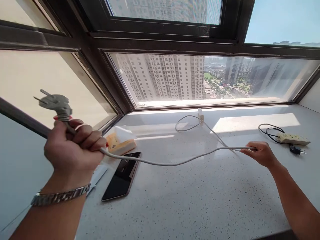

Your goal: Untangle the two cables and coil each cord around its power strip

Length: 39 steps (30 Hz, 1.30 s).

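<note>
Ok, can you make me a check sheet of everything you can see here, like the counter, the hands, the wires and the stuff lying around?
Surface: pale speckled counter under the window, sunlit at the back.
Job's things: white cable with a grey plug sticking up from the fist.
Clutter: dark phone lying flat; yellow tissue pack beside it.
Grippers: left hand fisted around the cable just below the plug, watch on the wrist; right hand pinches the cable further along.
Cables: white cable sags between the hands, then loops back to a white adapter; power strip with a dark cord at right.
Surroundings: dark-framed window, tall buildings outside.
</note>
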Available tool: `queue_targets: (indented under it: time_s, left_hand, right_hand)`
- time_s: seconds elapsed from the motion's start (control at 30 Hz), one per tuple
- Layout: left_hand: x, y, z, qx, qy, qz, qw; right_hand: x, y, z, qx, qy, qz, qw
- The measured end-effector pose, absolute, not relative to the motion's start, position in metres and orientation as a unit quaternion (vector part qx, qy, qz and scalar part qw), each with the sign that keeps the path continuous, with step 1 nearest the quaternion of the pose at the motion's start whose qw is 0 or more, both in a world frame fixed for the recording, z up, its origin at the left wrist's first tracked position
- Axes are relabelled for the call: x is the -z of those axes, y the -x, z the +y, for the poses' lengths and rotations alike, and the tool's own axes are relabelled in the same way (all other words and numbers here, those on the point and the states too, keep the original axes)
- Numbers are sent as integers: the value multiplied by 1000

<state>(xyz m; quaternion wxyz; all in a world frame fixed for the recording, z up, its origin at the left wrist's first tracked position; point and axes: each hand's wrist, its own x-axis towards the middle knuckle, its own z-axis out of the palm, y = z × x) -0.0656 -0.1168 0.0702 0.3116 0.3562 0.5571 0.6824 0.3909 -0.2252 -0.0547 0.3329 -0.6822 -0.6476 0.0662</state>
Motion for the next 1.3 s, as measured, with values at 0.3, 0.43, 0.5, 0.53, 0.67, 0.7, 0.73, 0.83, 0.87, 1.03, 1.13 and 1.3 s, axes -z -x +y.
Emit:
queue_targets:
  time_s: [0.3, 0.43, 0.5, 0.53, 0.67, 0.7, 0.73, 0.83, 0.87, 1.03, 1.13, 1.3]
  left_hand:
    - [29, -36, -128, -597, -244, 264, 717]
    - [50, -44, -128, -558, -229, 263, 753]
    - [65, -43, -128, -533, -231, 274, 767]
    - [72, -43, -129, -516, -239, 282, 773]
    - [90, -56, -140, -449, -300, 322, 778]
    - [91, -61, -144, -442, -309, 329, 775]
    - [91, -66, -149, -438, -313, 334, 774]
    - [88, -77, -160, -439, -310, 331, 776]
    - [86, -79, -163, -440, -307, 325, 779]
    - [83, -80, -173, -406, -302, 260, 823]
    - [84, -80, -176, -366, -332, 251, 832]
    - [85, -81, -173, -384, -378, 315, 781]
  right_hand:
    - [63, -298, -213, 104, 675, -721, 118]
    - [85, -271, -200, 5, 678, -710, 189]
    - [94, -267, -192, -65, 697, -664, 262]
    - [98, -266, -190, -105, 696, -640, 307]
    - [97, -261, -189, -365, 589, -525, 495]
    - [94, -259, -191, -437, 545, -485, 526]
    - [91, -256, -193, -500, 500, -446, 548]
    - [84, -245, -200, -600, 404, -375, 580]
    - [83, -241, -202, -609, 389, -375, 581]
    - [92, -228, -207, -566, 414, -485, 522]
    - [100, -226, -208, -528, 428, -551, 485]
    - [107, -227, -209, -435, 475, -648, 406]
